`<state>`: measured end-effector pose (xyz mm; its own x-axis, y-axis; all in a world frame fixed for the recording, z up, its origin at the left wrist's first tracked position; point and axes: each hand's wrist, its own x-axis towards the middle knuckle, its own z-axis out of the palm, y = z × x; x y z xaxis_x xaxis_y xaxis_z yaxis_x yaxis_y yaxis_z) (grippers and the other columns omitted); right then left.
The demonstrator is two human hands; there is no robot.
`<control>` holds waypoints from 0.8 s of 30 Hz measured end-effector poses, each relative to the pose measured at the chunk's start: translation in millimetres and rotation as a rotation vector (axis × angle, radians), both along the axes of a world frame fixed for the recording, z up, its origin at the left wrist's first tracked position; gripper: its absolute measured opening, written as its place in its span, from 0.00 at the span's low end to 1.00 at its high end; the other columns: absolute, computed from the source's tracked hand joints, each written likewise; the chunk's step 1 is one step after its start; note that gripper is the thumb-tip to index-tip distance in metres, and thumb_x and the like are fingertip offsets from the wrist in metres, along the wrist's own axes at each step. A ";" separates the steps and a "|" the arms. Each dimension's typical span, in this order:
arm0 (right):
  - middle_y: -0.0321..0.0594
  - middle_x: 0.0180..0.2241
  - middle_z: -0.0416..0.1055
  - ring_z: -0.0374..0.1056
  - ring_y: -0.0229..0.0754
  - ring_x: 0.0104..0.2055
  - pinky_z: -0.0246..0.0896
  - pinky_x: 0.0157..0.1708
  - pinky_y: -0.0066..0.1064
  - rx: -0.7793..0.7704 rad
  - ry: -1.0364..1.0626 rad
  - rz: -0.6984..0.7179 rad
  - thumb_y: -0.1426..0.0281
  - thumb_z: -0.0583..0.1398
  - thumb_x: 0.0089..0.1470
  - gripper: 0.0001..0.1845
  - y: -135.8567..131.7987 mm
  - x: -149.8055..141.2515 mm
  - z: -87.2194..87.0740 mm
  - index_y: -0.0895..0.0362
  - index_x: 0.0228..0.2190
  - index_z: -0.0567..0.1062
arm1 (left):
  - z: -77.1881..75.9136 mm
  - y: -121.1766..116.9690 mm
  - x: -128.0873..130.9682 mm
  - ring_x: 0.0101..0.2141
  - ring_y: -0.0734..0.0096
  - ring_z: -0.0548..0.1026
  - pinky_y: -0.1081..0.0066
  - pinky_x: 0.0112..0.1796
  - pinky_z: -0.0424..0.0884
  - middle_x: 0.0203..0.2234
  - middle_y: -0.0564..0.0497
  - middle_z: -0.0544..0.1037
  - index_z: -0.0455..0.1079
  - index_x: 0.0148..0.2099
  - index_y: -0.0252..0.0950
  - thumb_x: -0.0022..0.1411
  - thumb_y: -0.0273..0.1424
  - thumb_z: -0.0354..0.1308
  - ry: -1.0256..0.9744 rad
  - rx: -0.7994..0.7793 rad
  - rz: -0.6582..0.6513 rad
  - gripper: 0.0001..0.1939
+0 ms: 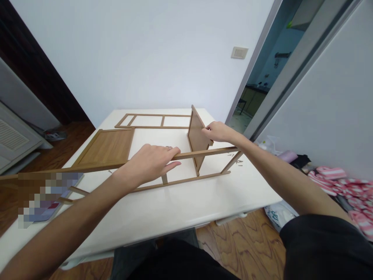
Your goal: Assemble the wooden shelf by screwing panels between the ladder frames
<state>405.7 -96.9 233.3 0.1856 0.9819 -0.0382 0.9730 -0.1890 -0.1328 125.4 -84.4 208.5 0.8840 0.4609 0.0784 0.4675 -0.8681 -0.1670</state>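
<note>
A ladder-like wooden frame [204,153] stands on its long edge across the white table [180,212], its upper rail running toward the left. My left hand [150,163] is closed over that rail, with the thumb on the near side. Behind the rail a wooden panel [196,134] stands upright, crosswise to the frame, its lower end by the bottom rail. My right hand [218,132] pinches the panel's right edge. Whether panel and frame are joined I cannot tell.
A second wooden panel [106,147] lies flat at the left, and another ladder-like frame [163,121] lies at the back. Several small screws or dowels [239,161] are scattered at the right. A partly blurred sheet [60,194] lies front left. Pink striped cloth [332,181] is heaped right.
</note>
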 end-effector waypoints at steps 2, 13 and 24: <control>0.43 0.26 0.75 0.69 0.41 0.30 0.59 0.33 0.31 -0.002 0.001 0.017 0.58 0.54 0.66 0.24 -1.0 -4.8 -1.1 0.57 0.25 0.75 | 4.2 -1.6 11.1 0.35 0.61 0.81 0.70 0.29 0.59 0.37 0.51 0.82 0.67 0.51 0.39 0.77 0.42 0.47 0.004 0.001 -0.023 0.14; 0.48 0.31 0.80 0.73 0.45 0.36 0.60 0.34 0.29 -0.006 -0.020 -0.040 0.62 0.53 0.65 0.21 -10.9 5.4 3.1 0.58 0.26 0.77 | 6.7 -7.6 25.2 0.29 0.63 0.80 0.69 0.28 0.60 0.31 0.49 0.81 0.65 0.49 0.36 0.78 0.37 0.45 0.026 0.110 -0.065 0.12; 0.51 0.35 0.82 0.77 0.53 0.37 0.66 0.35 0.35 -0.038 -0.025 -0.136 0.62 0.55 0.62 0.19 5.0 19.1 -0.4 0.55 0.29 0.81 | -5.6 -15.5 32.4 0.31 0.62 0.81 0.69 0.25 0.55 0.30 0.47 0.79 0.65 0.56 0.34 0.79 0.37 0.45 -0.052 0.149 -0.055 0.15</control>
<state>424.8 -91.9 232.9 0.3181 0.9456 -0.0681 0.9410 -0.3237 -0.0991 157.8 -99.8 203.0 0.9004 0.3922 0.1881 0.4315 -0.8599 -0.2726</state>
